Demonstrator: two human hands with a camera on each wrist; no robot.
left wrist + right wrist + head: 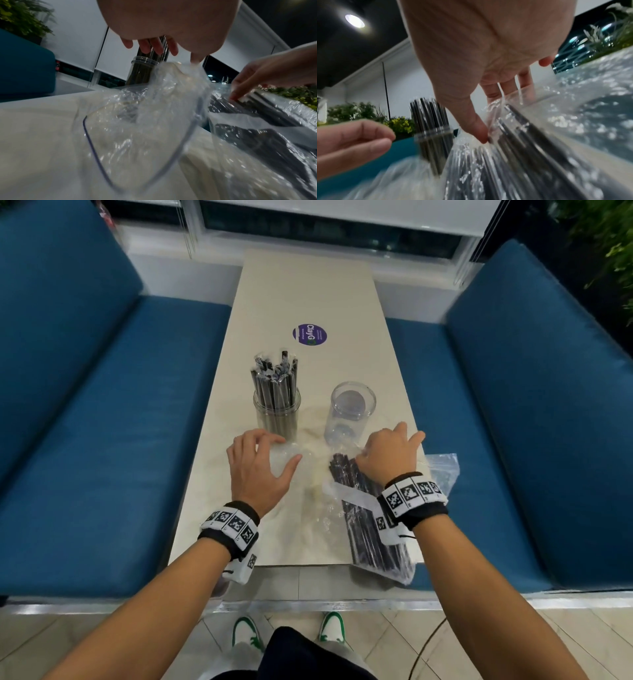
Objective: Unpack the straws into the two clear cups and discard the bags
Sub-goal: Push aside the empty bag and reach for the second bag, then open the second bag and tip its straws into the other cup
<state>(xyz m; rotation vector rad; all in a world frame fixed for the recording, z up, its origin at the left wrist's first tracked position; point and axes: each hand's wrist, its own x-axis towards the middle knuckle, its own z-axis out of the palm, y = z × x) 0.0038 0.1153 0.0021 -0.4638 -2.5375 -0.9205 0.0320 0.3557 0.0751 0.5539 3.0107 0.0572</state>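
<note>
Pressing down onto the far end of the full bag of straws (373, 529), the right hand (387, 457) is lying palm-down with its fingers nearly straight; in the right wrist view its thumb tip (482, 136) is touching the plastic over the dark straws, and the fingers are not closing round anything. This full bag is lying at the near right of the table (301, 289), its near end overhanging the table's near edge, a white label band crossing it under the right wrist.

Hovering to the left, the left hand (257, 463) is spreading its fingers over the empty bag (298, 474). In the left wrist view one fingertip (196, 60) is touching the raised top of the crumpled plastic (145, 121); whether the hand is actually grasping it cannot be told, though the fingers are showing relaxed rather than clenched.

Standing just beyond the left hand, the filled cup (276, 412) is holding a bundle of dark wrapped straws upright. To its right, just beyond the right hand, the empty cup (349, 412) is standing upright, touching the mouth of the full bag.

Lying flat at the right table edge, a further clear bag (442, 470) is partly overhanging the blue bench (513, 440). A round purple sticker (310, 334) is sitting farther along the table.
</note>
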